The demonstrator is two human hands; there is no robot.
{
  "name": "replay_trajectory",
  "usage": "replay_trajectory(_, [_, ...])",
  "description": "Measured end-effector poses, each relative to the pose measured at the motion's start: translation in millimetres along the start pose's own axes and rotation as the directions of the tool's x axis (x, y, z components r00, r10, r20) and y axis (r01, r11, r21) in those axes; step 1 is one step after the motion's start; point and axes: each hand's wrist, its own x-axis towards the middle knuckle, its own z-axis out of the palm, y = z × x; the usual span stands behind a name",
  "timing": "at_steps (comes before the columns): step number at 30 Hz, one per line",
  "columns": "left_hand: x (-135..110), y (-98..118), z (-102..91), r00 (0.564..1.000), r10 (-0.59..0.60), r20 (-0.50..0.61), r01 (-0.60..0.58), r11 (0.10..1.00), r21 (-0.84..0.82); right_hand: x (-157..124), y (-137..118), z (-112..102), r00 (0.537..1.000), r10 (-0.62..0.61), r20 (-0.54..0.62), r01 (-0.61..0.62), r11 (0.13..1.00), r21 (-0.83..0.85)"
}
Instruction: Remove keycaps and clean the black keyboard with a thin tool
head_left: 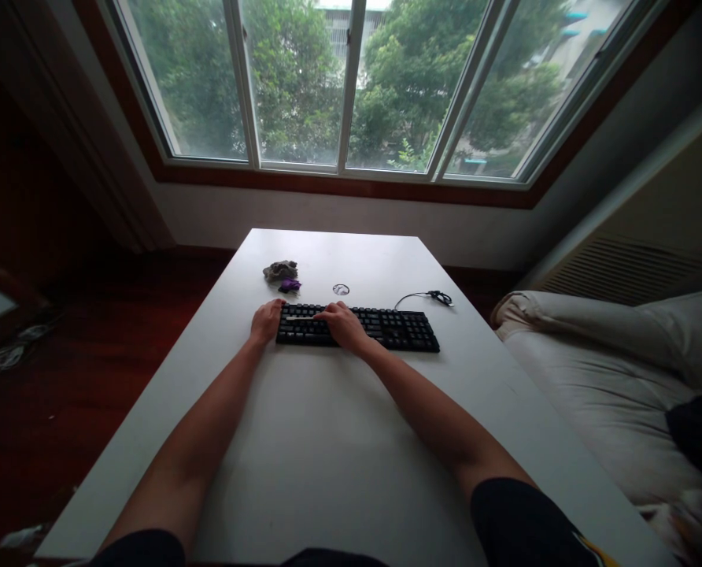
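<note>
A black keyboard [410,331] lies flat across the white table. My left hand [267,321] is closed around its left end, with the fingertips at the upper left corner. Over the keys, my right hand [342,324] grips a slim pale stick [301,318], shaped like a small brush, which points left along the upper key rows. The stick's far end is too small to make out clearly. Part of the keyboard's middle is hidden under my right hand.
Behind the keyboard on the table [339,441] are a crumpled grey-brown cloth [281,271], a small purple item [290,285] and a thin dark ring [341,290]. The keyboard's bundled cable [439,298] lies at the back right. A pale sofa [587,378] stands to the right.
</note>
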Motion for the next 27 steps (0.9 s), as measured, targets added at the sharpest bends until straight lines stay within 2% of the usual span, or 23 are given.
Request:
replay_trajectory(4, [0.2, 2.0, -2.3, 1.000, -0.026, 0.014, 0.026, 1.000, 0.003, 10.1, -20.0, 4.2, 1.000, 0.001, -0.002, -0.001, 0.999, -0.037])
replay_trajectory(8, [-0.3, 5.4, -5.1, 0.999, -0.037, 0.030, 0.037, 0.999, 0.004, 9.8, -19.0, 0.3, 1.000, -0.013, -0.004, 0.013, 0.999, -0.040])
replay_trajectory(17, [-2.2, 8.3, -4.8, 0.999, -0.039, 0.031, 0.038, 0.999, 0.013, -16.5, 18.8, -13.5, 1.000, 0.009, -0.021, -0.009, 1.000, -0.007])
replay_trajectory(27, [-1.9, 7.1, -4.4, 1.000, -0.016, 0.011, 0.016, 0.999, 0.035, -68.0, 65.4, -43.7, 0.995, 0.056, -0.081, -0.055, 0.998, 0.017])
